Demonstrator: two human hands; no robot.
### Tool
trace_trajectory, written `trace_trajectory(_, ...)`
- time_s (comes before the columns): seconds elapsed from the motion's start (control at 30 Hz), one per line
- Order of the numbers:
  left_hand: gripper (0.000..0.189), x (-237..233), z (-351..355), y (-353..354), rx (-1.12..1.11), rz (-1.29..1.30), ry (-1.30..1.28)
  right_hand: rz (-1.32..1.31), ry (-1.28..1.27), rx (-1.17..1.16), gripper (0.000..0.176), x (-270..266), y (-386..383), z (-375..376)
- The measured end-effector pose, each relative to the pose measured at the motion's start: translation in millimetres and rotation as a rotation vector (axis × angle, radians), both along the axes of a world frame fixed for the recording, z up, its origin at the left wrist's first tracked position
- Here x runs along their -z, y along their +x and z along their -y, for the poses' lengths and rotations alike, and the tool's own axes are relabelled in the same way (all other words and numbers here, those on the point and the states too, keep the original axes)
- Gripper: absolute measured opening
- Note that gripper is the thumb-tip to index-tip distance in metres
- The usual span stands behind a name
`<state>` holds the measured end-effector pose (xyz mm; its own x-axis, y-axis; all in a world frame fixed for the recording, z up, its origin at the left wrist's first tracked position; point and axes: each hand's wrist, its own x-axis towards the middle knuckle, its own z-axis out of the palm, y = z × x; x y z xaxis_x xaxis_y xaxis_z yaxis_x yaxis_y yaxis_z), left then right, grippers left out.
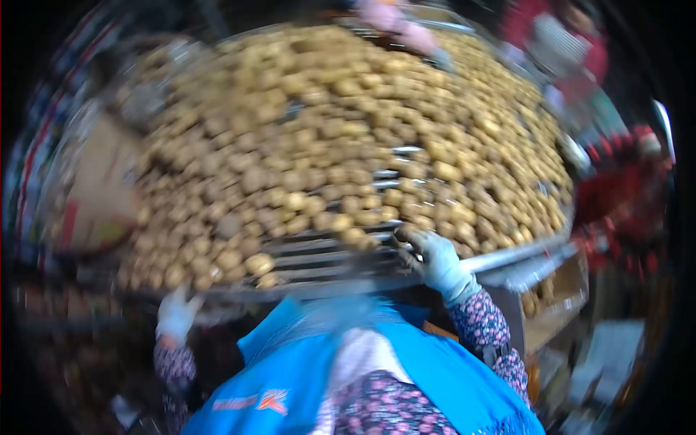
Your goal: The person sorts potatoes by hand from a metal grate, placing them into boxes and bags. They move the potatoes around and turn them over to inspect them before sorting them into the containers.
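A wide heap of potatoes [312,138] covers a slatted metal sorting table [312,255]; bare slats show near its front edge. My right hand [439,267], in a pale glove with dirty fingertips, reaches over that edge at the potatoes. Its fingers are bent but apart, close to or touching a potato; no firm grip is visible. At the front left, my left hand [178,313], in a similar pale glove, is beside the rim below several potatoes. Its fingers are spread, with nothing seen in them. Motion blurs the details.
A cardboard box [109,181] stands at the left. Another open box [554,301] with potatoes is below the table at the right. A person in a striped hat [558,47] is at the far right, and a pink sleeve [406,29] reaches in from the back. Red-black checked cloth [623,196] hangs right.
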<state>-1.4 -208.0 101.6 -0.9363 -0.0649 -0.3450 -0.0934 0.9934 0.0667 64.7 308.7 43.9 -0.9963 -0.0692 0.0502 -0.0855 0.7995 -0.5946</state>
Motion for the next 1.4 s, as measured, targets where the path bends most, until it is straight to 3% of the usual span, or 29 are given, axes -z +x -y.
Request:
trace_trajectory(0.1,0.093,32.1,4.0,-6.9,0.063,-0.231,-0.006,-0.108,0.200,-0.327,0.052,14.9,-42.6,71.8)
trace_trajectory(0.13,0.106,22.4,-18.8,-13.6,0.030,-0.160,0.027,-0.155,0.247,-0.410,0.050,12.7,-50.5,88.9)
trace_trajectory(0.17,0.114,43.8,-15.3,-17.2,0.073,-0.201,0.035,-0.217,0.298,-0.479,0.049,18.7,-59.7,105.7)
trace_trajectory(0.37,0.115,43.0,-77.3,-29.1,0.014,-0.122,-0.130,-0.309,0.365,-0.561,0.041,50.0,-80.0,113.7)
trace_trajectory(0.43,0.114,57.1,-70.6,-38.8,0.040,-0.295,-0.159,-0.332,0.346,-0.474,0.042,57.9,-78.4,90.5)
trace_trajectory(0.5,0.110,46.1,-69.8,-51.5,0.162,-0.296,-0.017,-0.280,0.350,-0.419,0.043,63.0,-74.3,64.4)
trace_trajectory(0.53,0.107,40.1,-77.8,-56.0,0.212,-0.351,-0.050,-0.283,0.288,-0.289,0.036,91.6,-68.4,57.7)
trace_trajectory(0.63,0.094,20.2,-113.6,-73.5,0.345,-0.495,-0.100,-0.341,0.378,-0.354,0.034,41.9,-62.7,39.5)
trace_trajectory(0.7,0.090,25.1,-144.0,-89.4,0.437,-0.317,0.397,-0.345,0.365,-0.329,0.036,60.4,-55.0,44.3)
trace_trajectory(0.73,0.086,24.9,-173.4,-94.3,0.515,-0.286,0.418,-0.302,0.358,-0.343,0.036,61.8,-54.7,48.9)
trace_trajectory(0.77,0.092,48.2,-188.1,-101.5,0.621,-0.272,0.390,-0.261,0.351,-0.356,0.035,62.5,-57.3,50.0)
trace_trajectory(0.9,0.097,69.3,-279.3,-119.4,0.830,-0.319,-0.182,-0.198,0.216,-0.314,0.034,58.8,-60.8,33.9)
trace_trajectory(0.97,0.097,81.8,-307.5,-129.2,0.971,-0.425,-0.278,-0.246,0.269,-0.274,0.034,74.2,-56.8,25.4)
trace_trajectory(1.03,0.095,109.2,-329.3,-130.8,1.096,-0.324,-0.274,-0.297,0.338,-0.287,0.036,89.7,-55.5,3.9)
trace_trajectory(1.17,0.102,52.8,-393.4,-132.5,0.950,0.043,-0.133,-0.371,0.481,-0.127,0.039,73.6,-58.3,-56.0)
trace_trajectory(1.2,0.106,68.7,-399.4,-136.2,0.993,-0.040,-0.009,-0.331,0.448,-0.147,0.036,64.2,-54.2,-80.6)
trace_trajectory(1.23,0.106,78.1,-413.8,-134.7,0.959,0.054,0.158,-0.405,0.448,-0.086,0.032,61.9,-55.8,-95.8)
trace_trajectory(1.3,0.103,99.8,-446.5,-124.8,1.105,-0.077,0.173,-0.335,0.535,-0.057,0.031,52.1,-67.6,-117.7)
trace_trajectory(1.33,0.098,86.1,-469.0,-121.8,1.041,0.084,0.084,-0.348,0.574,-0.025,0.032,56.3,-75.6,-130.2)
trace_trajectory(1.4,0.092,87.9,-500.2,-127.0,1.005,0.117,0.085,-0.175,0.649,-0.017,0.036,26.2,-88.6,-159.3)
